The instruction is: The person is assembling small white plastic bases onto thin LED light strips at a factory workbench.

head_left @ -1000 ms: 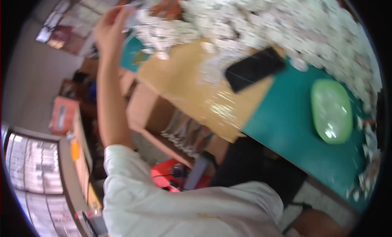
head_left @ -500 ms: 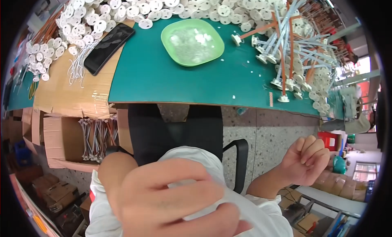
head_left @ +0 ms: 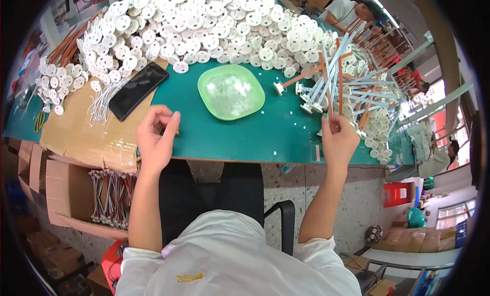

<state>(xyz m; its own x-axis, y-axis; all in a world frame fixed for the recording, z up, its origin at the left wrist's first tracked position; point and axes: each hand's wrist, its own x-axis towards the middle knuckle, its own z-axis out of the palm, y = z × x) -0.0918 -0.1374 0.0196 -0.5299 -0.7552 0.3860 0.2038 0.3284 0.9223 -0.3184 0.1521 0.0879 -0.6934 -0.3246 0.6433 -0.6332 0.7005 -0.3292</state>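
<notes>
My right hand [head_left: 339, 142] has its fingers curled at the near end of the pile of orange and white strips [head_left: 334, 74]. An orange strip [head_left: 327, 89] runs down between its thumb and forefinger, and its lower end is hidden by the fingers. The strips have small white round ends. Above the table's front edge, beside the cardboard, my left hand [head_left: 157, 138] is held with thumb and bent fingers apart, nothing between them. Between the hands, farther back, a green dish [head_left: 256, 87] holds small white and clear bits.
White discs [head_left: 209, 41] are heaped along the table's back. A black phone [head_left: 138, 92] and white cords [head_left: 104, 105] lie on the cardboard sheet [head_left: 76, 133] at left. A carton [head_left: 58, 194] of bundled strips stands below. Another person [head_left: 346, 13] is at the far right.
The view has shifted. My left hand has come up from near the camera to the table's edge, and my right hand has moved from beside me onto the strips.
</notes>
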